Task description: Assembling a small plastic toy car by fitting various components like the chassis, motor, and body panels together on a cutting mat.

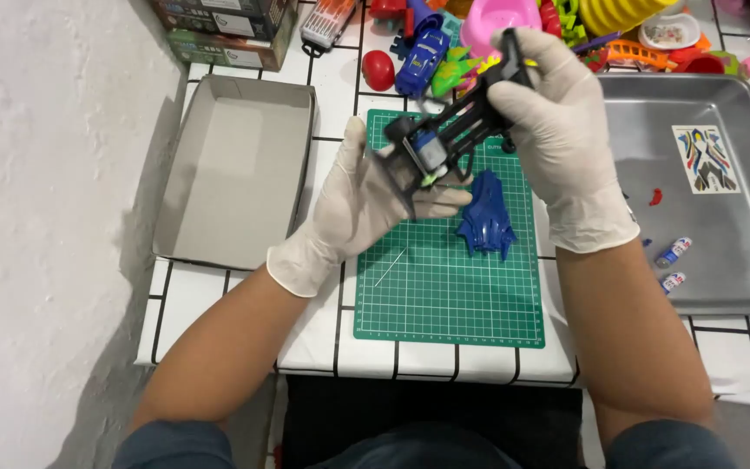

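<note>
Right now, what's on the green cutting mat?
A blue toy car shell and a thin white stick lie on the mat. The hands and black chassis cover its top part.

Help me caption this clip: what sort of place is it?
Probably a home hobby bench for model kits: a green cutting mat, a metal tray with small parts and a sticker sheet, and toys piled behind.
</note>
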